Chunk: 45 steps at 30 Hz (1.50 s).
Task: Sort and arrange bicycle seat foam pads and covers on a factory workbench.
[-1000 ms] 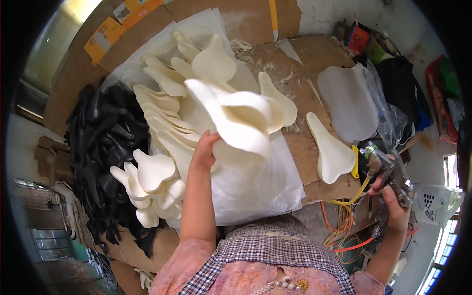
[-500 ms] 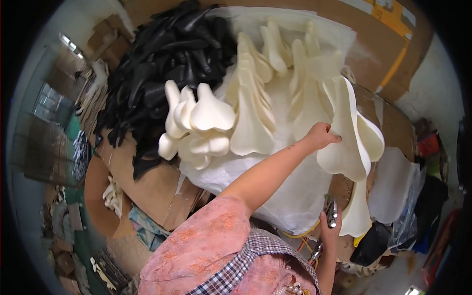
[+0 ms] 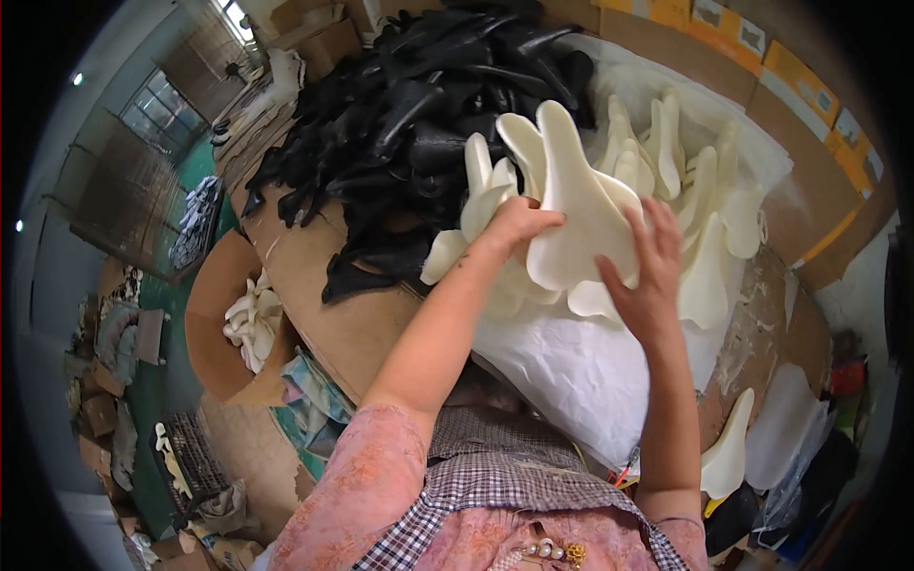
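My left hand [image 3: 524,221] is closed on the left edge of a cream foam bicycle saddle pad [image 3: 578,209], thumb across its face. More cream pads show behind it, partly hidden. Beside the pad's right edge, my right hand [image 3: 652,271] has its fingers spread; whether they touch the foam I cannot tell. A small cluster of cream pads [image 3: 484,205] lies just left of the held one. Nested rows of such pads [image 3: 703,271] stand farther right on a white sheet [image 3: 581,381].
Glossy black saddle-shaped covers [image 3: 409,114] lie heaped at the far left. A cardboard box [image 3: 211,333] with cream pieces stands at left. One cream pad [image 3: 728,457] rests at lower right, near clear plastic [image 3: 790,476]. Cardboard [image 3: 724,57] walls off the back.
The left hand has moved left, bringing the pads from the right side toward the left cluster. My right hand has risen beside them; the silver metal tool it held is out of sight.
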Each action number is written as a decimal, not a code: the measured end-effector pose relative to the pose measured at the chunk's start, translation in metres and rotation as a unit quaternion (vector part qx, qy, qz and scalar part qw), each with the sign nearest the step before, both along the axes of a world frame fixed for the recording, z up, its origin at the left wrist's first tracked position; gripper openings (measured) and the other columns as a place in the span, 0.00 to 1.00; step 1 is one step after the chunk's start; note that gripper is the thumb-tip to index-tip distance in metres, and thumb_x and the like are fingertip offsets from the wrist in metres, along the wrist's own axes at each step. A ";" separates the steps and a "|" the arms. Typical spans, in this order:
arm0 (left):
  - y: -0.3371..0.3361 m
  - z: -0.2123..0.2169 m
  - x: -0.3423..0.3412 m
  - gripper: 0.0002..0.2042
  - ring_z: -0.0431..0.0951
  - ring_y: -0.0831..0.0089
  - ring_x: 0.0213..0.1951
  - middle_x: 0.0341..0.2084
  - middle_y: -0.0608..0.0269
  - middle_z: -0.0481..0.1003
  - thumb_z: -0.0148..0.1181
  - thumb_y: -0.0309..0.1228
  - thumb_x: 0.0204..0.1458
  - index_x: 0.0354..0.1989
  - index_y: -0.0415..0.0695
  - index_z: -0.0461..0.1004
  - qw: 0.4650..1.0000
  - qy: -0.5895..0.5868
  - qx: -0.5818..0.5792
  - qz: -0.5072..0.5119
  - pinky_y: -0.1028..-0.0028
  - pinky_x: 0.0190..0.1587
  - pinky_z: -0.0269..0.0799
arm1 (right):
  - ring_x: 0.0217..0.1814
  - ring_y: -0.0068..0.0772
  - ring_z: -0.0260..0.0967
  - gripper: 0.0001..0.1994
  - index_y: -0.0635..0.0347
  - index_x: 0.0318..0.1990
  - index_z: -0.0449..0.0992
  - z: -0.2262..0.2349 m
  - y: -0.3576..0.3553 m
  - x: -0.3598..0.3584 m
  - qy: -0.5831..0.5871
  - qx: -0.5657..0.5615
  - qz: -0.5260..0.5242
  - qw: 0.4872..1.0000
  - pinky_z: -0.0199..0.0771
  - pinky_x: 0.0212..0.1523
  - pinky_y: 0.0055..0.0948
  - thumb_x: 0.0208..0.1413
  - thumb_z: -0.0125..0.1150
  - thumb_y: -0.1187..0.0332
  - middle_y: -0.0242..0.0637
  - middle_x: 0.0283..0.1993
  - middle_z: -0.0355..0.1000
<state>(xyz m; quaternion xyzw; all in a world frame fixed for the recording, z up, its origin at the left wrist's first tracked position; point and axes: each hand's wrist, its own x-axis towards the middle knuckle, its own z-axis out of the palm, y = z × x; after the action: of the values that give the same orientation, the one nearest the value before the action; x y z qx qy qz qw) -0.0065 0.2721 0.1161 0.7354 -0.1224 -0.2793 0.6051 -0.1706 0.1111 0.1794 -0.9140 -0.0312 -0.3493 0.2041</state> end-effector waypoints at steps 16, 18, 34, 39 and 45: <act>0.116 -0.196 -0.031 0.39 0.69 0.65 0.45 0.36 0.60 0.73 0.43 0.71 0.43 0.47 0.47 0.72 0.685 0.411 -0.329 0.503 0.60 0.46 0.66 | 0.57 0.48 0.65 0.46 0.52 0.66 0.52 -0.045 -0.138 0.202 0.389 0.104 0.135 0.905 0.64 0.57 0.40 0.38 0.69 0.52 0.50 0.57 0.64; 0.123 -0.193 -0.021 0.40 0.69 0.63 0.45 0.39 0.59 0.72 0.42 0.72 0.42 0.48 0.47 0.71 0.722 0.411 -0.309 0.464 0.62 0.48 0.64 | 0.48 0.39 0.71 0.46 0.57 0.64 0.57 -0.051 -0.149 0.217 0.435 0.180 0.156 0.868 0.70 0.48 0.35 0.37 0.70 0.49 0.49 0.50 0.70; 0.116 -0.176 0.009 0.44 0.67 0.67 0.52 0.55 0.64 0.67 0.52 0.70 0.38 0.60 0.53 0.61 0.859 0.268 -0.278 0.336 0.62 0.50 0.58 | 0.34 0.34 0.73 0.34 0.55 0.51 0.71 -0.041 -0.096 0.231 0.700 0.050 0.109 0.704 0.72 0.21 0.30 0.42 0.63 0.40 0.38 0.39 0.74; 0.111 -0.169 0.029 0.40 0.73 0.73 0.28 0.46 0.63 0.74 0.45 0.71 0.43 0.55 0.50 0.65 0.884 0.251 -0.347 0.187 0.74 0.34 0.62 | 0.34 0.34 0.73 0.34 0.55 0.52 0.71 -0.034 -0.094 0.219 0.693 0.025 0.113 0.712 0.73 0.22 0.31 0.44 0.61 0.40 0.38 0.40 0.74; 0.112 -0.192 0.035 0.43 0.65 0.65 0.56 0.54 0.57 0.69 0.53 0.66 0.42 0.61 0.47 0.59 0.919 0.184 -0.276 0.213 0.62 0.59 0.58 | 0.36 0.34 0.73 0.36 0.56 0.52 0.71 -0.039 -0.082 0.198 0.673 0.138 0.097 0.720 0.74 0.25 0.31 0.41 0.63 0.39 0.38 0.40 0.74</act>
<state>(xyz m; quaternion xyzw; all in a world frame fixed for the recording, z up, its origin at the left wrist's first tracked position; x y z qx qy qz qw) 0.0282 0.3840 -0.0754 0.4833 0.0780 -0.2293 0.8413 0.0272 0.0291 0.1404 -0.8623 0.0743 0.3788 0.3279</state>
